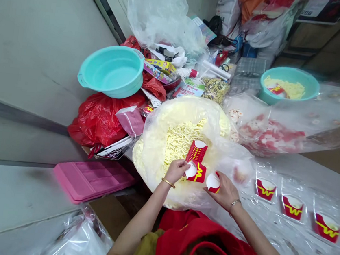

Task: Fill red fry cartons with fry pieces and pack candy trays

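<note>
Cartons: the left hand point(176, 170) pinches one red carton point(196, 172) closed, the right hand point(225, 191) grips another point(213, 182).

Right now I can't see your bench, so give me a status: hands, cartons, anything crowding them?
Left hand gripping flat red cartons. Right hand holding one opened carton. Big clear bag of pale sticks directly beneath. Three cartons lined up right.

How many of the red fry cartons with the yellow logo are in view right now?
7, maybe more hidden: a stack standing in the fries, one in the left hand, at, one in the right hand, at, three on the plastic sheet, one in the far basin.
</note>
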A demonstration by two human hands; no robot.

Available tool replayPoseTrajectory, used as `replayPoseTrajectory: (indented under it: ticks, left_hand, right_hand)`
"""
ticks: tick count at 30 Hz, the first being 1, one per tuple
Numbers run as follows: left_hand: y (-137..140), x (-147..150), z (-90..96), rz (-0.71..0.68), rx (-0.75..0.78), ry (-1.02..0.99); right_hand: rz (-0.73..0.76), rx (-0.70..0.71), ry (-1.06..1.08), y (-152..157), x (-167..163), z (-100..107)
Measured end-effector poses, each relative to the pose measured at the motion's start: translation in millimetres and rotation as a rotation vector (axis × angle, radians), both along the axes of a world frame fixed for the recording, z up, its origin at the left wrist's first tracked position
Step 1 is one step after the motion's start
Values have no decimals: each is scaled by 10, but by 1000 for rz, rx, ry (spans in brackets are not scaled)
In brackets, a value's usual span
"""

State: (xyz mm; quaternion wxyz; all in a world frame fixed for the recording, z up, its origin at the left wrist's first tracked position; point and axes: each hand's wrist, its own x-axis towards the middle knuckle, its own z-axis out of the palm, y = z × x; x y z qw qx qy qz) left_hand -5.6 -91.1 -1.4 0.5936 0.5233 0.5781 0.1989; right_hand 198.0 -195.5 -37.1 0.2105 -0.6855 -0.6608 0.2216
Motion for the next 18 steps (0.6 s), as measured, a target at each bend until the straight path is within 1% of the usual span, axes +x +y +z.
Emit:
replayPoseTrajectory:
  ticks: [2,4,6,8,10,12,14,16,18]
  left_hand:
    - [104,-30,-46,-16,-1,-9]
    - [236,-34,-73,-92,87,28]
    - [426,-34,-76,-132,254,144]
    - [680,-41,-60,-125,457,346]
    - [965,-33,-38,-139,581,508]
    - [1233,26,-28,-194,635,583]
    - [1452,156,-34,-220,665,648]
    - [1617,335,-53,-204,679,760]
    - [1742,510,-77,-161,639,850]
  right_hand:
    - [-6,-8,1,-41,82,-40]
    - [12,0,26,-42,77,-22]
    - [20,12,64,-17,-2,37]
    - [12,9,108,14,-112,110]
    - [8,-11,161,43,-212,172]
    - [16,-26,213,71,-283,211]
    - [13,-25,248,103,-322,228]
    - [-13,-8,258,139,-336,230]
    - [-36,9,259,171,-332,228]
